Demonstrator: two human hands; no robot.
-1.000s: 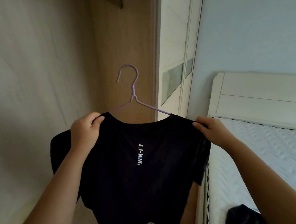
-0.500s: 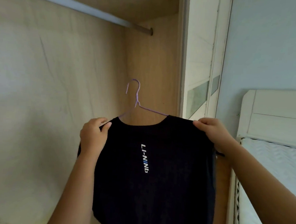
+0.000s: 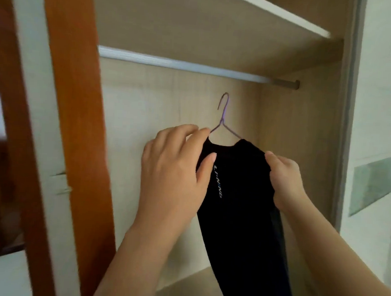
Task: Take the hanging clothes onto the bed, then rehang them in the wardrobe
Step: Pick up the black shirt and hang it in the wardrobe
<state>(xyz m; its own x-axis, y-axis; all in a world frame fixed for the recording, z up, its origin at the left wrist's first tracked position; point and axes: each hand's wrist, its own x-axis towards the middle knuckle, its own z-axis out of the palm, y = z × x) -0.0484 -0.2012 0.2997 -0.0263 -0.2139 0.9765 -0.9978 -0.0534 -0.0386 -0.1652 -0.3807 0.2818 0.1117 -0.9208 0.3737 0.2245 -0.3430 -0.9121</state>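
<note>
A black T-shirt [image 3: 243, 214] with white lettering hangs on a thin purple wire hanger [image 3: 223, 117]. My left hand [image 3: 172, 169] grips the shirt's left shoulder, thumb on the front. My right hand [image 3: 284, 176] grips the right shoulder. The shirt is turned nearly edge-on inside the wardrobe. The hanger's hook is a short way below the silver clothes rail [image 3: 183, 64] and does not touch it.
The wardrobe's pale wooden back panel [image 3: 146, 112] is behind the shirt, with a shelf [image 3: 278, 13] above the rail. A brown-edged wardrobe frame [image 3: 72, 117] stands at the left. A white sliding door with a glass strip [image 3: 375, 181] is at the right.
Both hands have carried the shirt up and into the wardrobe, turning it edge-on. The hook now sits just under the rail. The bed has left the view.
</note>
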